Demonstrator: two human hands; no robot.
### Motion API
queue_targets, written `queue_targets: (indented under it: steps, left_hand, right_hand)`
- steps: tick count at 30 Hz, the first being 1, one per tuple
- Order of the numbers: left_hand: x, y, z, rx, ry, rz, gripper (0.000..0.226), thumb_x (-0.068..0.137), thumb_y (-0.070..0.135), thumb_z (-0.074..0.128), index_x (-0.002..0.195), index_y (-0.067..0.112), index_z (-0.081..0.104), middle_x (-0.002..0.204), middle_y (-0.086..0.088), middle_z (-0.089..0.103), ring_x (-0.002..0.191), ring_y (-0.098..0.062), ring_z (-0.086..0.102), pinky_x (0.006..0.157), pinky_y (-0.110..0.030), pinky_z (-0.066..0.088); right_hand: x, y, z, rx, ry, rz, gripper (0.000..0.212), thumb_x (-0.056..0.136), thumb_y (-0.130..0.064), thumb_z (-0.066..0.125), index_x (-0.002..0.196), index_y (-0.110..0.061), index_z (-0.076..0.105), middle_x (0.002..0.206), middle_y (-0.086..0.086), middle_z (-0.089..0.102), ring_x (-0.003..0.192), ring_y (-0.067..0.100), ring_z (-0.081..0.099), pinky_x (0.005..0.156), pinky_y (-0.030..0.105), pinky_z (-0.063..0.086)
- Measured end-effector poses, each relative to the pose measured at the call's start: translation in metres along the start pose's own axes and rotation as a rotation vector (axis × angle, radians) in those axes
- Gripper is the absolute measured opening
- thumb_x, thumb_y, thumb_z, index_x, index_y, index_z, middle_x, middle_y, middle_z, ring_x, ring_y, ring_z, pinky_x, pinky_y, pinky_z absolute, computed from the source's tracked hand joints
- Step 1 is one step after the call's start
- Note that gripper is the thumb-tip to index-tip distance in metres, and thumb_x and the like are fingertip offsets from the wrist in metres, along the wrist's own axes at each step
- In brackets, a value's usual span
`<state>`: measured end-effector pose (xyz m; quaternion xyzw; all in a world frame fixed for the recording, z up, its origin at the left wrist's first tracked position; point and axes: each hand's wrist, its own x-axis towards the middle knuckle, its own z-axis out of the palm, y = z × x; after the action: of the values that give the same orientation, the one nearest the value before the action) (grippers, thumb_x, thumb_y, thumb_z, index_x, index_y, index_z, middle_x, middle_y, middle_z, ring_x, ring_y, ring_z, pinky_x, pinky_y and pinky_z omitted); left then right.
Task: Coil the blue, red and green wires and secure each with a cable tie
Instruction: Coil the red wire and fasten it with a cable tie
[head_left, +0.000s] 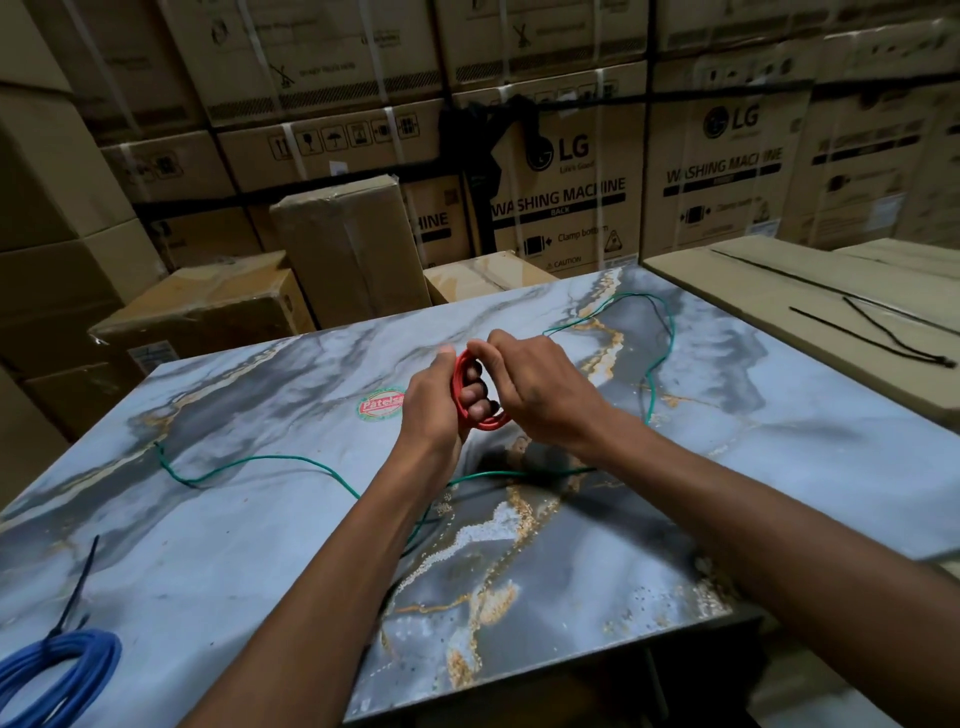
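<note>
While both of our hands hold it up above the middle of the marble-patterned tabletop (779, 415), the red wire (460, 387) sits as a small tight coil between them. Our left hand (434, 405) has its fingers threaded through the coil's opening and curled back, with the thumb pressed against the top of the loop. Our right hand (535, 384) closes over the coil from the right side, fingers bent down around its upper edge; we cannot tell whether the fingertips pinch a loose end.

The green wire (260, 460) lies uncoiled on the table, trailing from the left edge, passing under our forearms and looping up toward the far right corner. The blue wire (62, 670) rests as a finished coil at the near left corner, with a black cable tie (78, 592) fastened round it and its tail pointing away from us. Two more black cable ties (878, 332) lie on a flat cardboard box (753, 275) just beside the table on the right. A round red-and-green sticker (379, 404) shows on the tabletop just left of our left hand. Stacked washing machine cartons (571, 197) fill the background.
</note>
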<state>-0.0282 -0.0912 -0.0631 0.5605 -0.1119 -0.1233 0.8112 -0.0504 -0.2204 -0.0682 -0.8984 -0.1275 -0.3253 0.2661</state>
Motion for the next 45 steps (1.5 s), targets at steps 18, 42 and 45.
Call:
queue_targets:
  steps: [18,42,45]
  left_hand:
    - [-0.005,-0.015,0.008,-0.006,-0.073,0.078,0.039,0.11,0.028,0.032,0.079,0.01,0.048,0.05,0.009,0.037,0.049,-0.004,0.033,0.056,-0.021,0.036]
    - [0.005,-0.019,0.086,0.454,-0.142,-0.063,0.049,0.107,0.049,0.029,0.083,0.016,0.056,0.05,0.006,0.056,0.052,-0.01,0.055,0.071,-0.033,0.047]
    - [0.015,-0.034,0.109,0.493,-0.104,0.057,0.05,0.108,0.047,0.029,0.08,0.015,0.054,0.048,0.011,0.051,0.046,-0.006,0.05,0.07,-0.034,0.049]
  right_hand:
    - [-0.013,0.003,-0.009,0.197,-0.016,0.178,0.04,0.112,-0.037,0.034,0.089,-0.015,0.059,0.061,-0.008,0.051,0.055,0.003,0.049,0.053,0.02,0.031]
    - [-0.046,0.049,-0.072,-0.008,0.062,0.209,0.033,0.11,-0.023,0.039,0.1,-0.003,0.063,0.079,0.013,0.061,0.076,0.035,0.058,0.069,0.044,0.037]
    - [-0.047,0.062,-0.088,-0.031,0.06,0.261,0.034,0.111,-0.025,0.037,0.107,-0.005,0.065,0.089,0.019,0.068,0.08,0.034,0.061,0.063,0.035,0.03]
